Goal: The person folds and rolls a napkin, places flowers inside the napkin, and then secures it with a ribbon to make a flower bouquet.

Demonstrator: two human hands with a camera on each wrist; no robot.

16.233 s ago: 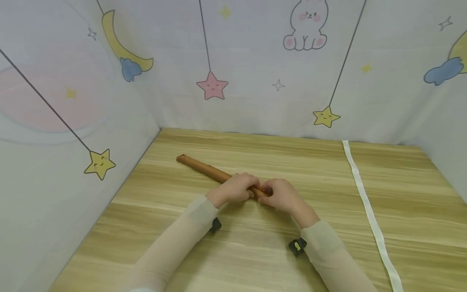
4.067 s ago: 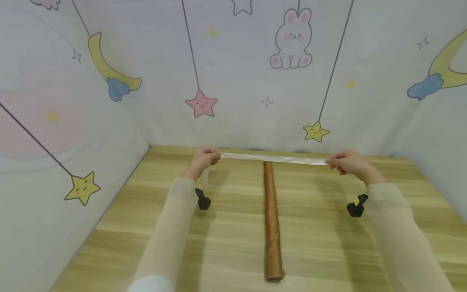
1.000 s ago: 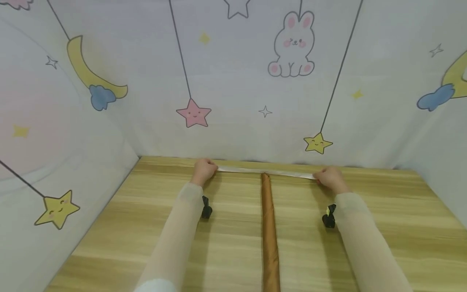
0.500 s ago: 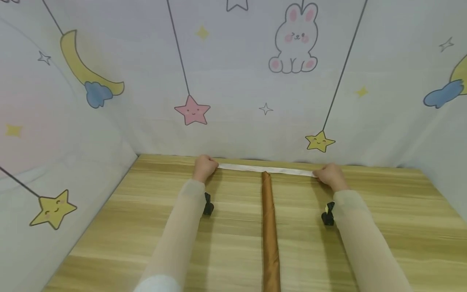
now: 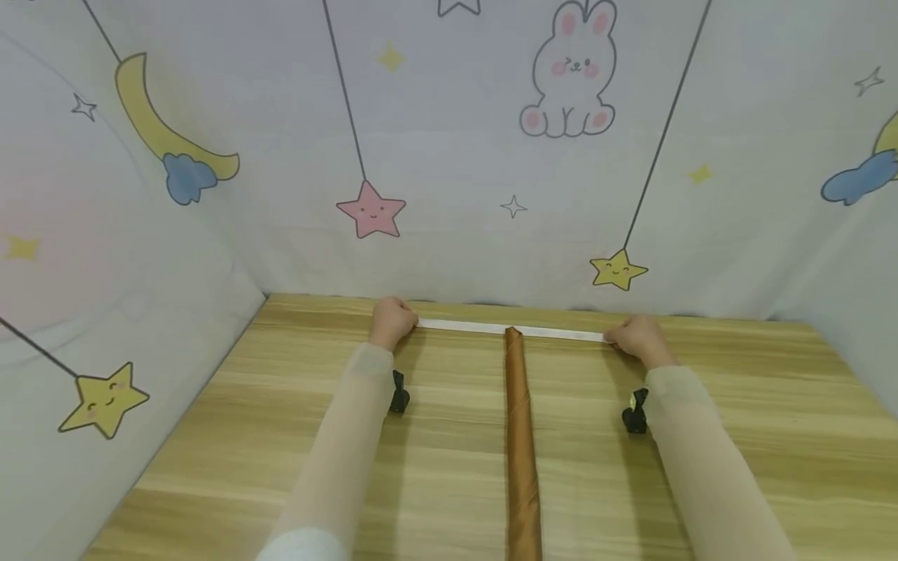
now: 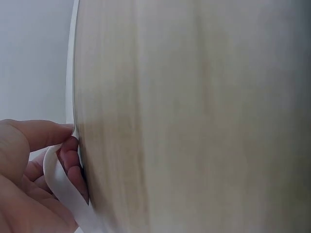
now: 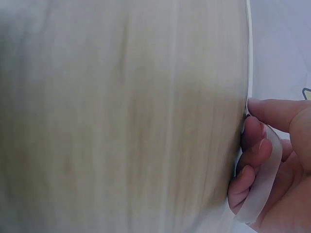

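Note:
A white ribbon (image 5: 466,326) is stretched straight from side to side close over the table, near its back edge. My left hand (image 5: 393,322) pinches it on the left, and its loose tail (image 6: 65,187) loops across the palm in the left wrist view. On the right, my right hand (image 5: 637,340) pinches the ribbon between thumb and fingers; the spare length (image 7: 267,182) hangs through that palm in the right wrist view. A rolled brown cloth (image 5: 521,436) lies lengthwise between my arms, its far end right at the middle of the ribbon.
The wood-grain table (image 5: 231,436) meets a white printed curtain (image 5: 456,257) at the back, with more of it on both sides. A small black device (image 5: 399,392) sits at my left wrist, and a similar device (image 5: 635,411) at the right.
Earlier, both hands were on the brown roll, which lay slanted; later it lay lengthwise and they held the ribbon raised. Over the last second the hands have barely moved, and the ribbon looks straighter.

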